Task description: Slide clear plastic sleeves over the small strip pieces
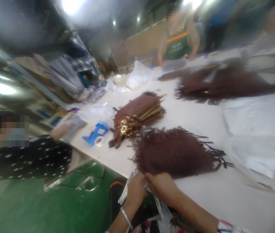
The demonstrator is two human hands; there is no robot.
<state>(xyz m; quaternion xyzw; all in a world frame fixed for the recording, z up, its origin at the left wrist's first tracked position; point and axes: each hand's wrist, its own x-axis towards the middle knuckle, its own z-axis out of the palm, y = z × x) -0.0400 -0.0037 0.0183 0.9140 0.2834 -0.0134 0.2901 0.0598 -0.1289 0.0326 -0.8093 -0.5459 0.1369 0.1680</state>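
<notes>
In the head view, blurred by motion, the person's left hand [134, 191] and right hand [163, 187] meet at the near edge of a white table [224, 200]. The fingers of both hands are curled in and pinched on a clear plastic wrapper [162, 208], which trails down between the wrists. A thin metal bangle [126, 217] sits on the left wrist. Just beyond the knuckles lies a brown fringed bag [176, 153], flat on the table and touching the fingertips or very nearly so. Farther back is a stack of brown bags with gold hardware [139, 115], and beside it a blue tape dispenser [95, 132]. A larger pile of fringed bags [224, 82] lies toward the far end, with white sheets [256, 116] at right. A co-worker's black dotted sleeve [30, 158] reaches in from the left, and another person in a green apron [177, 43] stands at the far end.
</notes>
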